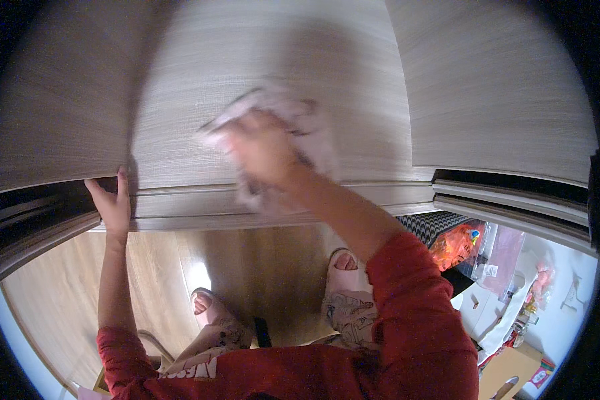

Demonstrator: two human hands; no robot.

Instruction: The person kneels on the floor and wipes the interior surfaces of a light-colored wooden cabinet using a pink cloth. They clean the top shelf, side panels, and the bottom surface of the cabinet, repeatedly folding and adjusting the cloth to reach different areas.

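A pale pinkish cloth (320,133) with dark markings is bunched under my right hand (263,147), whose fingers close on it. Hand and cloth are smeared by motion against the light wood-grain board (200,80) inside a cabinet. My left hand (113,200) grips the front edge of the left side panel (60,100), thumb on the inner face and the other fingers on the outer side. Its fingertips are partly hidden by the panel's edge.
A right side panel (493,80) walls in the board. Dark slots with rails (513,200) lie at both sides. Below are a wooden floor (160,267) and my feet in pink slippers. At lower right are an orange plastic bag (457,247), clear bags and a cardboard box (513,370).
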